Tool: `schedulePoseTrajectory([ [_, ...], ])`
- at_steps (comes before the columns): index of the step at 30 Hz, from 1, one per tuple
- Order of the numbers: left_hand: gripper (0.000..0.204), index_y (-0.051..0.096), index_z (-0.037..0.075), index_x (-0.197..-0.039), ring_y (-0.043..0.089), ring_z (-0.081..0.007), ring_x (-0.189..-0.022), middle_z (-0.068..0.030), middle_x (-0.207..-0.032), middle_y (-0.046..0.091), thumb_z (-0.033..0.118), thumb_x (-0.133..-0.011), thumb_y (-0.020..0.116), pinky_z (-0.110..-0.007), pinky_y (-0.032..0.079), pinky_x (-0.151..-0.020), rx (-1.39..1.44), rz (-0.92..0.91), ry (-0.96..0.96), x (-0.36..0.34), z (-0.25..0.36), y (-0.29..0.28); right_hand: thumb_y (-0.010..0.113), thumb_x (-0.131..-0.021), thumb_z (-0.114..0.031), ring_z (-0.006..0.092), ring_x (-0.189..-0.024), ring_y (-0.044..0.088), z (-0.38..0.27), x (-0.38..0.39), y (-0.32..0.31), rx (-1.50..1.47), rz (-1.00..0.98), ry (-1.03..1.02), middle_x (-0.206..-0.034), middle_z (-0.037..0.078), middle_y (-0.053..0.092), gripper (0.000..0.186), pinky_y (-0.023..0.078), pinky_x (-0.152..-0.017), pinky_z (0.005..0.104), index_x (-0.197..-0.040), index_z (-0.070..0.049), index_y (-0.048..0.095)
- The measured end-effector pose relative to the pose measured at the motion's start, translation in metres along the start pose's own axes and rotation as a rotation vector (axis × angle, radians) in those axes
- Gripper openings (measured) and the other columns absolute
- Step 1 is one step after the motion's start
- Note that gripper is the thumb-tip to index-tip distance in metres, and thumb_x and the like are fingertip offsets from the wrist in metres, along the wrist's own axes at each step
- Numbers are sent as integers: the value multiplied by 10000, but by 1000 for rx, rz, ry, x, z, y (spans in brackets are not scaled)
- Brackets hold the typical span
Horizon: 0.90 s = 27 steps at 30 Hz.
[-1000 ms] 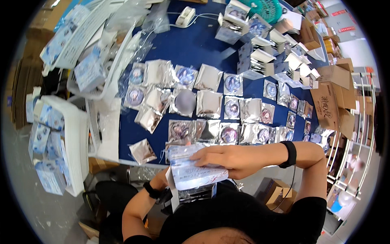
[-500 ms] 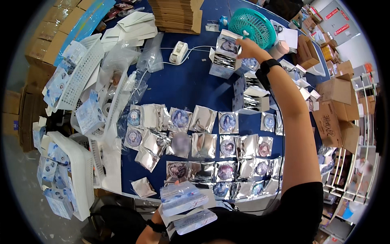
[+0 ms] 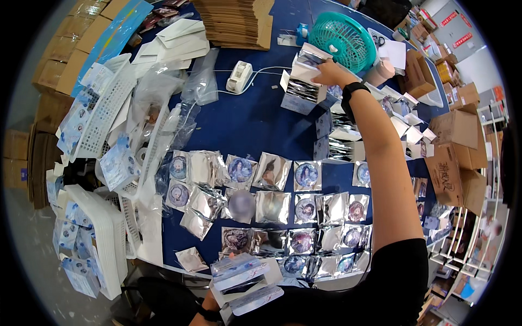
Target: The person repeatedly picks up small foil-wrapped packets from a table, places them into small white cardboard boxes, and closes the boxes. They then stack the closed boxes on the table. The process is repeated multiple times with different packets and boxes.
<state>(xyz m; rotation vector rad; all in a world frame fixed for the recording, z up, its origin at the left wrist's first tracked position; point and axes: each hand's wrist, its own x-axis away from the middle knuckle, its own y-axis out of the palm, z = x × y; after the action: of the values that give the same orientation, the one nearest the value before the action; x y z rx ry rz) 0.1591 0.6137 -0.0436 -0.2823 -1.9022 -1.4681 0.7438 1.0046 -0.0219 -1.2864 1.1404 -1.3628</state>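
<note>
My right hand [image 3: 330,72], with a black wristband, is stretched far across the blue table [image 3: 250,122] and rests on the top of a small open white box [image 3: 302,81] stuffed with silvery packets, next to a teal fan [image 3: 342,41]. Whether the fingers hold a packet I cannot tell. My left hand [image 3: 213,305] stays low at the near edge and grips a stack of flat clear packs [image 3: 244,282] with pale printed cards. Between the hands lie rows of silver foil pouches [image 3: 283,209], each showing a round picture badge.
White plastic baskets [image 3: 103,103] and loose clear bags [image 3: 163,92] crowd the left side. A tape dispenser [image 3: 239,77] and a stack of flat cardboard [image 3: 236,22] sit at the back. More small white boxes [image 3: 402,122] and brown cartons [image 3: 454,157] fill the right.
My right hand left the stack of packs near my body and reached far across the table to the open white box. The left hand kept the stack.
</note>
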Motion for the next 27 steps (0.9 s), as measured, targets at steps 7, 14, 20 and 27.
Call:
schedulePoseTrajectory([
  [7,591,297,51,-1378,409,-252,-1252,-140,-1375,392,262,-883,543,-438,346,-1044,4,-3,13,-2,-6,0,754,-622,-343,322,-1006,551,-9,3,-21,-144,-94,82,-1095,241,566,505,458,-846,352,-920,55,669],
  [14,585,298,55,-1378,404,-252,-1256,-138,-1377,390,270,-886,533,-440,340,-1047,-5,-10,35,0,-11,0,747,-625,-239,328,-970,548,0,9,2,-194,191,-178,-1028,201,570,401,453,-842,360,-856,76,661],
  [20,580,300,57,-1378,399,-251,-1258,-136,-1379,388,276,-889,524,-441,334,-1050,-16,0,47,5,-17,-2,744,-625,-232,335,-1092,477,-3,2,3,-25,41,-114,-1050,205,578,388,406,-917,373,-872,57,666],
  [27,575,301,61,-1378,393,-251,-1262,-134,-1381,386,284,-892,513,-443,327,-1053,-9,-2,51,3,-21,-3,748,-630,-303,357,-1100,485,-4,14,-3,-63,110,-51,-1057,220,583,527,416,-918,387,-1020,34,639],
])
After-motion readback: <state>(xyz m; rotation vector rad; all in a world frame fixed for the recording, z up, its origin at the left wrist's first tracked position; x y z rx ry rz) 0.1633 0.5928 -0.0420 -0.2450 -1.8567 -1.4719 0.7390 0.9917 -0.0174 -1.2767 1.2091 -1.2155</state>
